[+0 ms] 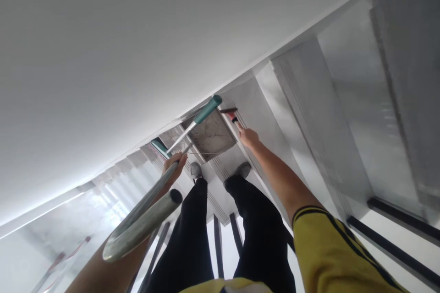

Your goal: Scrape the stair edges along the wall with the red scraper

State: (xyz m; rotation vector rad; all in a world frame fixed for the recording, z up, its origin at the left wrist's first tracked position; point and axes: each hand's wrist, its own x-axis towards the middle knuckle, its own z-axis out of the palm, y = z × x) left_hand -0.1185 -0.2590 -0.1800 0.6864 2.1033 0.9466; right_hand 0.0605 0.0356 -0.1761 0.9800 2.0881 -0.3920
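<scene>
My left hand (176, 165) is closed around a grey metal handrail (146, 203), which bends back in a U near the camera. Just beyond it is a long-handled brush with a green grip (208, 109), a bare metal shaft and a green head (160, 147) with pinkish bristles. Whether my left hand also touches the brush is unclear. My right hand (249, 137) is stretched forward, fingers closed on the pale handle of a small tool with a red and black head (231, 113). That tool's head is over the edge of a stair tread; its exact kind is too small to tell.
Grey stairs (305, 87) with grooved edges climb to the right. A stained brownish square surface (213, 135) lies ahead of my shoes. A white wall (137, 46) slopes along the left. Dark railing bars (218, 245) stand by my legs, with more at lower right.
</scene>
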